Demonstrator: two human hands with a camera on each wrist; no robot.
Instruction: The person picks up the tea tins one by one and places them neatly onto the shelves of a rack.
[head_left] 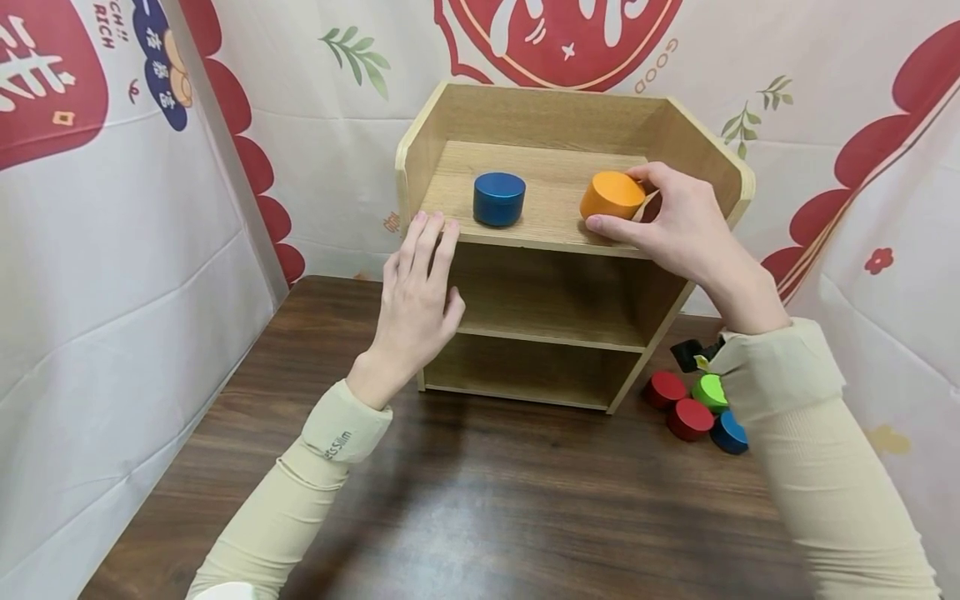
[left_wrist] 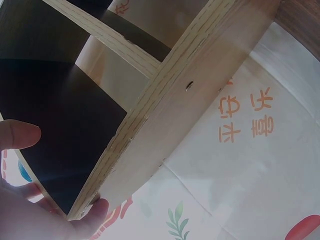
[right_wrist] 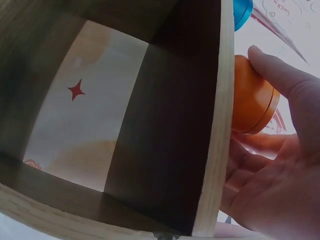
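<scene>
While the right hand [head_left: 682, 225] holds an orange cylinder [head_left: 613, 197] between thumb and fingers, we record it as squat, smooth and evenly coloured, flat-topped, with a thin seam near one end. It sits tilted at the front right of the wooden rack's [head_left: 558, 118] top shelf; we cannot tell whether its base touches the board. A blue cylinder [head_left: 498, 200] stands upright to its left. We find the left hand [head_left: 416, 292] at the shelf's left front edge, fingers nearly straight, thumb apart.
</scene>
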